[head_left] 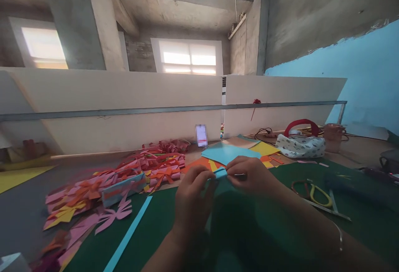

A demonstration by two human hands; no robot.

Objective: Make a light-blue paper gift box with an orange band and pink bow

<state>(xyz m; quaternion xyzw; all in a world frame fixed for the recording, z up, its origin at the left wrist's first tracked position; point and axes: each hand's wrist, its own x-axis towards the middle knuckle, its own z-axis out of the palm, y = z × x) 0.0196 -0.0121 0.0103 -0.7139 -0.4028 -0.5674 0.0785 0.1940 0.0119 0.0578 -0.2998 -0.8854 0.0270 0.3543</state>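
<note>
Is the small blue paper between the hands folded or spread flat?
Folded: the blue paper is a small thick bundle pinched between the left hand and right hand, unlike the blue sheet lying flat behind.

Two hands, the left hand (191,197) and right hand (251,177), pinch a small folded light-blue paper piece (220,173) above a green mat (149,230). Pink and orange paper bows (124,180) pile at left; what appear to be yellow-handled scissors (314,195) lie right.

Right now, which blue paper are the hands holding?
The small folded piece, pinched between left hand and right hand; the long strip and big sheet lie untouched.
</note>
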